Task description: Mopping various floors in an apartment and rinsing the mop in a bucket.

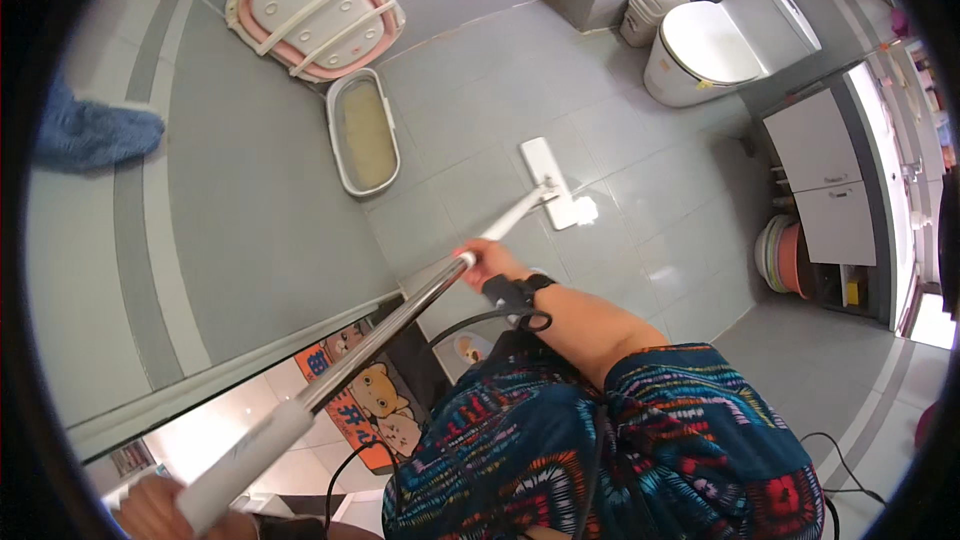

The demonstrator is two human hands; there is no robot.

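A flat mop [388,325] with a white and metal pole slants from the lower left up to its white rectangular head [537,162], which lies on the grey tiled floor. My right hand [487,262] is closed around the lower part of the pole, just below the metal section. At the lower left my left hand [150,510] grips the thick white upper end of the pole; part of that hand runs out at the picture's dark rim. A black strap with a cable sits at my right wrist.
A grey-white bucket [392,130] with murky water stands left of the mop head, below a folded pink-and-white tub [320,10]. Far right are a toilet [705,45], a grey bin [652,13] and a cabinet [820,180] with basins [790,258] beside it. An orange cat mat [375,400] lies behind.
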